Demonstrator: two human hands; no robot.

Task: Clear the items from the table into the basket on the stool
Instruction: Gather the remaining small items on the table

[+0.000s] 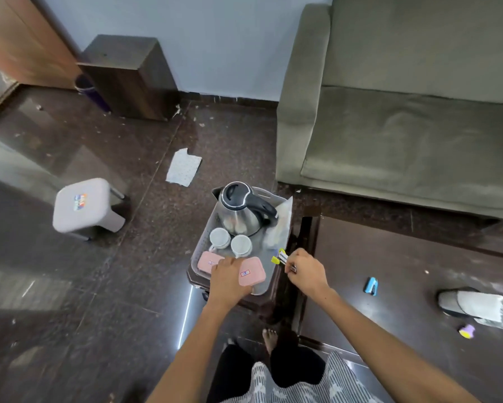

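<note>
basket [205, 228] holds kettle [240, 209], two cups [219, 238]; left hand [228, 276] grips pink box [251, 274], right hand [305, 270] pinches pens [282, 257].

Both bare arms extended forward, hands low centre of frame.

Left hand [227, 275]: palm down, fingers curled over the near edge of a pink case [252, 271], wrist straight. Right hand [305, 270]: just right of it, fingers closed round a bundle of pens [282, 258], tips pointing to upper left. Forearms converge from lower frame; hands apart.
</note>
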